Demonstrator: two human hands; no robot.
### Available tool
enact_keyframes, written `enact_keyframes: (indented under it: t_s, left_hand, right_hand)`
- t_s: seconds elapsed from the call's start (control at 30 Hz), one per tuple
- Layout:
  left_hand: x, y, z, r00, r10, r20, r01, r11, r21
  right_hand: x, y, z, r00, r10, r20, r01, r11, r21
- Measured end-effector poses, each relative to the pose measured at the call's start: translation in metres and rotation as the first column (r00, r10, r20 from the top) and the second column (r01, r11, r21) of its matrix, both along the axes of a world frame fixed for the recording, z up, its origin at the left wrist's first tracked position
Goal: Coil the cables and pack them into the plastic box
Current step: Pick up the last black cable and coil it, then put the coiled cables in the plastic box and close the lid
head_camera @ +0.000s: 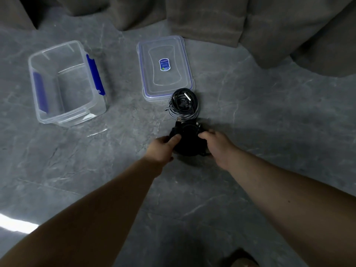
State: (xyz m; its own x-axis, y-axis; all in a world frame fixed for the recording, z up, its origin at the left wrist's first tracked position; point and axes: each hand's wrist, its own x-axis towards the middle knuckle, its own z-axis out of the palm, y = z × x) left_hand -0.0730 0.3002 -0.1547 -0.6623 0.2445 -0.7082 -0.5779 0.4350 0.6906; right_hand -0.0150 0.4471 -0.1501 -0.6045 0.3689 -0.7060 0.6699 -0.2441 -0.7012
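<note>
A coiled black cable (187,140) lies on the grey marble floor in the middle of the head view. My left hand (163,149) grips its left side with thumb on top. My right hand (216,146) grips its right side. Just beyond it lies a second coil, a grey braided cable (183,106) with a silver plug, touching the front edge of the box lid. The clear plastic box (65,81) with blue latches stands open and empty at the left. Its clear lid (165,68) with a blue label lies flat farther back.
Grey curtain folds (212,20) hang along the far edge and right side of the floor (269,116). A bright light reflection shows at the lower left. Something brownish (243,262) peeks in at the bottom edge.
</note>
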Motion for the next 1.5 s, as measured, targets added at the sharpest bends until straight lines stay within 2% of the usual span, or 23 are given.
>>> enact_keyframes:
  t_s: [0.37,0.6,0.73,0.87,0.97,1.13,1.27,1.5]
  left_hand:
    - [-0.001,-0.036,0.020,0.996,0.082,-0.032,-0.081,0.996,0.039]
    - [-0.040,-0.094,0.067,0.971,0.148,-0.187,-0.142,0.989,0.049]
    - [-0.077,-0.131,0.090,0.939,0.195,-0.282,-0.181,0.981,0.078]
    - [-0.116,-0.164,0.111,0.910,0.247,-0.332,-0.225,0.969,0.106]
    - [-0.143,-0.185,0.125,0.903,0.262,-0.340,-0.235,0.965,0.118]
    - [-0.188,-0.221,0.155,0.907,0.281,-0.315,-0.234,0.956,0.179]
    - [-0.220,-0.233,0.168,0.908,0.301,-0.290,-0.255,0.949,0.187]
    - [-0.256,-0.216,0.152,0.890,0.328,-0.316,-0.303,0.945,0.126]
  right_hand:
    - [-0.004,-0.034,0.016,0.999,0.006,-0.046,-0.011,0.994,-0.111]
    - [-0.051,-0.091,0.051,0.977,0.082,-0.196,-0.104,0.989,-0.109]
    - [-0.097,-0.125,0.076,0.937,0.176,-0.302,-0.207,0.976,-0.073]
    - [-0.144,-0.158,0.098,0.903,0.216,-0.371,-0.239,0.971,-0.017]
    - [-0.174,-0.182,0.112,0.903,0.224,-0.367,-0.235,0.972,0.014]
    - [-0.216,-0.225,0.149,0.947,0.180,-0.265,-0.160,0.983,0.094]
    - [-0.249,-0.239,0.168,0.954,0.177,-0.241,-0.165,0.984,0.068]
    - [-0.308,-0.228,0.143,0.953,0.144,-0.268,-0.146,0.989,0.012]
